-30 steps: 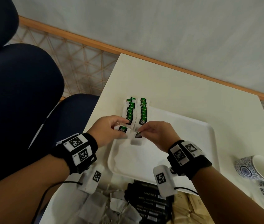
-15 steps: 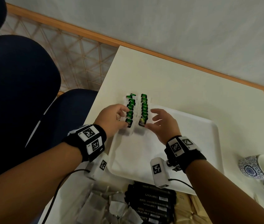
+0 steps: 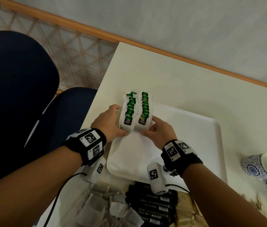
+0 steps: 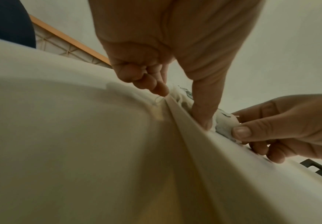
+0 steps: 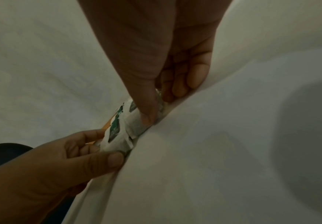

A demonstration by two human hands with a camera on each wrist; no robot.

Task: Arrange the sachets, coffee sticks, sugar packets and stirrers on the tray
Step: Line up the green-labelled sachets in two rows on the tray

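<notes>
The head camera is looking steeply down from above at the tray (image 3: 195, 128) on the table (image 3: 178, 76). Both wrist cameras are sitting very close, low over the tray, facing the tea sachets (image 3: 135, 112), which all three views are sharing.

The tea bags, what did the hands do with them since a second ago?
Each hand set its single tea bag at the near end of a row. Now the left hand and right hand squeeze the two tea bag rows together. The tray, cup and dark sticks stayed put.
</notes>
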